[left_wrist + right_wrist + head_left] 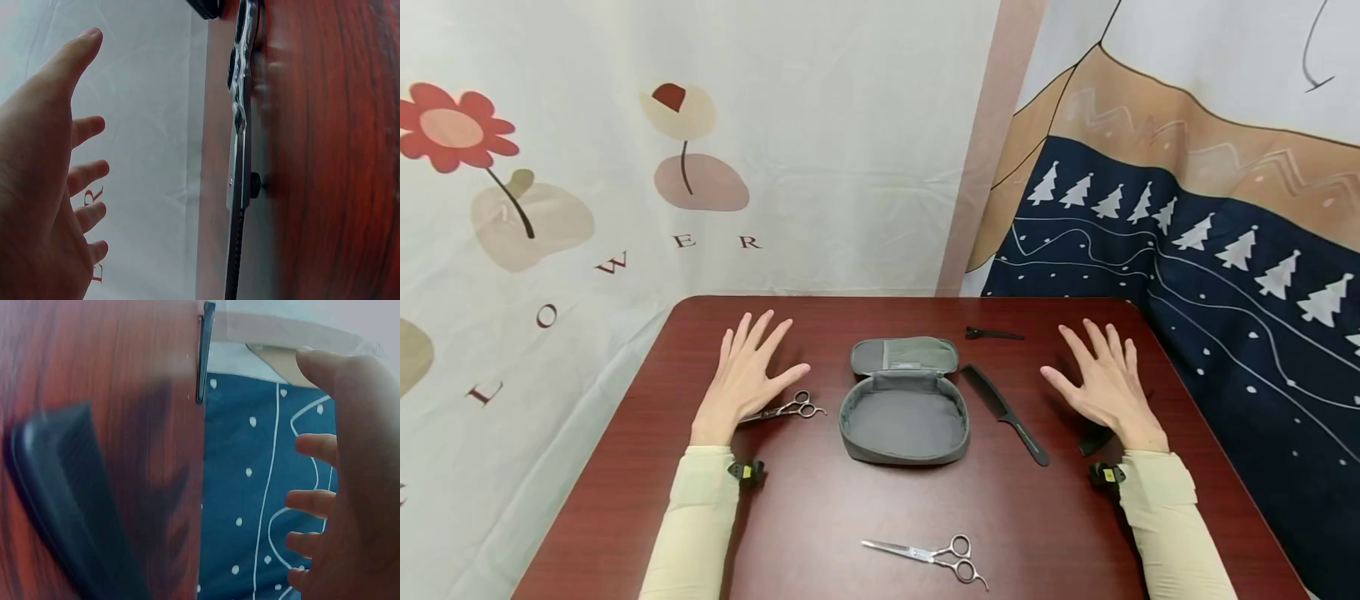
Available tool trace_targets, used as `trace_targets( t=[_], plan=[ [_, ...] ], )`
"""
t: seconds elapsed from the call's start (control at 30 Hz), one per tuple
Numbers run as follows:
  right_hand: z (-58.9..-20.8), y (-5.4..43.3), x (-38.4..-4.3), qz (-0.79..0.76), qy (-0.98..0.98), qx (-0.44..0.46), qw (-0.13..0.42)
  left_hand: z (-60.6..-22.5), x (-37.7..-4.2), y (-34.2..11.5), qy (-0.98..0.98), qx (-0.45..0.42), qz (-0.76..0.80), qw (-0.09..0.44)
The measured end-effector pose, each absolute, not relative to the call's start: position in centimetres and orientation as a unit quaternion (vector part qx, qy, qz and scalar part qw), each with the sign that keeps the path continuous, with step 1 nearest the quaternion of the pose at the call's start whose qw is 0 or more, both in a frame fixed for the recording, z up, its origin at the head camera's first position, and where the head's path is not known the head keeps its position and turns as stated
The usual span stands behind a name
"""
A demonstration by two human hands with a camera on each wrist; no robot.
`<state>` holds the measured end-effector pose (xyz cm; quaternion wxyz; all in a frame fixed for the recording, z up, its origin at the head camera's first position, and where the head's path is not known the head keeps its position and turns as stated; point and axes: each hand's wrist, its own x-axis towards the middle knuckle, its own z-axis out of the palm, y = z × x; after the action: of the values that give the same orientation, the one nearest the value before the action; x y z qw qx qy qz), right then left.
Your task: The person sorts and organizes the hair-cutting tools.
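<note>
Both hands hover over the table with spread fingers, holding nothing. My left hand [741, 383] is above a pair of thinning scissors [784, 410], partly hidden by the wrist; their toothed blade [236, 250] shows in the left wrist view. On the right side, my right hand [1105, 387] hangs over a black comb [1095, 440] that it mostly covers; the right wrist view has this comb [69, 469] close up. Between the hands stands a grey-green zip case [904, 454], lid folded back, nothing inside. A black tail-handled comb [1009, 414] lies just right of it.
A second pair of silver scissors [917, 552] lies near the front, blades pointing left. Behind the combs is a black hair clip [994, 334], near the table's far edge. Printed curtains [850, 150] hang behind the dark red wooden table [820, 508].
</note>
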<state>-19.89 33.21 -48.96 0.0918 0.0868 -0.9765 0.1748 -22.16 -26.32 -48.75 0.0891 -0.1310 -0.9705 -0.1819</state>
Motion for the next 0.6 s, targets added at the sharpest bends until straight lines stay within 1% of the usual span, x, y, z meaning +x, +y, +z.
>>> trace_targets(
  t=[0.37, 0.6],
  plan=[
    [-49.1, 30.6, -19.8, 0.183, -0.973, 0.119, 0.076, -48.4, -21.7, -25.7, -0.970, -0.145, -0.185, 0.063],
    [-49.5, 29.0, -20.0, 0.178, -0.969, 0.151, 0.084, -48.0, -21.5, -25.2, -0.968, -0.158, -0.188, 0.045]
  ],
)
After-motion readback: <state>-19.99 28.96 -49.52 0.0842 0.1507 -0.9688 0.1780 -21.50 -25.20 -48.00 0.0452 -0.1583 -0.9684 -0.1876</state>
